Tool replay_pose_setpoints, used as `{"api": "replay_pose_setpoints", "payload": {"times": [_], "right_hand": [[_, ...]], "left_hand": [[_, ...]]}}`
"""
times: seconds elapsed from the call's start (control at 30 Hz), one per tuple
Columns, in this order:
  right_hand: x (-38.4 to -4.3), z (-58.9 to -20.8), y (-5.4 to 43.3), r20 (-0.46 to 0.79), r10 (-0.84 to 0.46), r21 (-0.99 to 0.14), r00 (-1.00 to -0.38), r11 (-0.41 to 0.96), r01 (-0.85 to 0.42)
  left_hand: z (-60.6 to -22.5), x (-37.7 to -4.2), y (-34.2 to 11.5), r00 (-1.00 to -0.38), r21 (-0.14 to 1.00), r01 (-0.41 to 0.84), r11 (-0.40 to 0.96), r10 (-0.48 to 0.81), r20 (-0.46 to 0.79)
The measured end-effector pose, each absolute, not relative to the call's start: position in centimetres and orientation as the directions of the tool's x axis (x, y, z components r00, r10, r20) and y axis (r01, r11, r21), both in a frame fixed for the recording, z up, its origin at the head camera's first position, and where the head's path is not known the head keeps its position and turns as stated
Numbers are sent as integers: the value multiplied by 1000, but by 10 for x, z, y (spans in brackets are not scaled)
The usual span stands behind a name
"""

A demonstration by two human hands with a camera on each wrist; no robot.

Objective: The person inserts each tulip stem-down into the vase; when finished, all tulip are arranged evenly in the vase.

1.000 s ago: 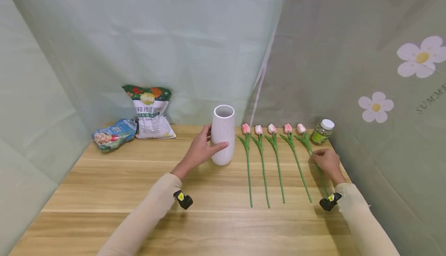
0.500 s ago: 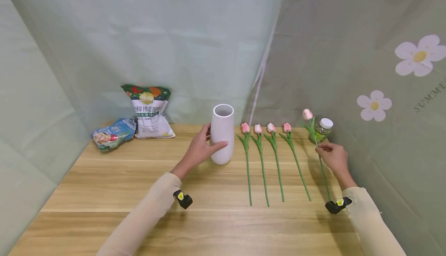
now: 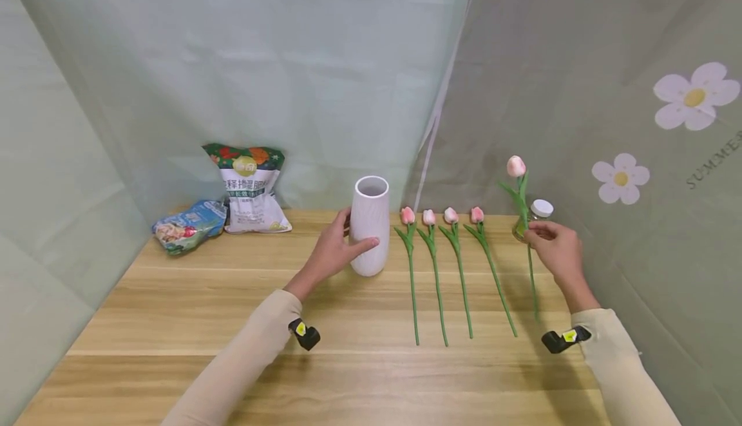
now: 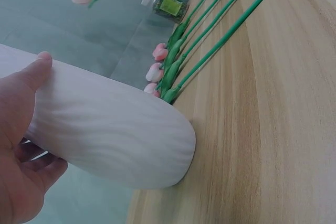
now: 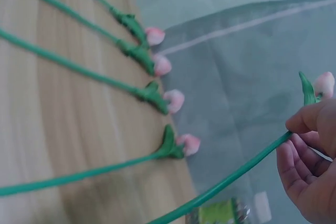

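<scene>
My left hand grips the side of a tall white vase, which stands upright on the table; thumb and fingers wrap round it in the left wrist view. At the right, my right hand pinches the green stem of a pink tulip between thumb and fingers. That tulip is raised with its bloom up and its stem hanging down, as the right wrist view shows its stem. Several other pink tulips lie side by side between the vase and my right hand, blooms toward the wall.
A white-capped jar with a green label stands behind my right hand, partly hidden. At the back left, a white and green bag leans by the wall, with a blue packet beside it. Fabric walls border the wooden table.
My right hand has taken the rightmost tulip by its stem and lifted it off the table, tilting it more upright. The left hand and the vase have stayed in place.
</scene>
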State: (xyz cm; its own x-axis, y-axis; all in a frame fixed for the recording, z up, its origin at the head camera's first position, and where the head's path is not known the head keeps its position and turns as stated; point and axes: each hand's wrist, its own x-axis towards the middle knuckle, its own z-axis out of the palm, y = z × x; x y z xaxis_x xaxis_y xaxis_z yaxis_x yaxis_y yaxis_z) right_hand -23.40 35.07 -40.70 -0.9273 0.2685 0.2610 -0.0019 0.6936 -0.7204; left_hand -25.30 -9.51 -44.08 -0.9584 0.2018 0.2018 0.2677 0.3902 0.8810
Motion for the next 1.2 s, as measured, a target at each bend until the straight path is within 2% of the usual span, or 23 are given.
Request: {"api": "replay_pose_setpoints", "payload": {"times": [0.63, 1.0, 1.2], "right_hand": [[-227, -362, 293, 368, 209, -813, -906, 545, -204], [-235, -332, 259, 449, 177, -851, -876, 385, -358], [-240, -315, 243, 494, 205, -862, -845, 238, -447]], "left_hand": [[-443, -253, -94, -953, 875, 285, 391, 210, 217], [-446, -252, -95, -951, 874, 298, 383, 195, 239], [-444, -252, -96, -955, 874, 285, 393, 189, 227]]}}
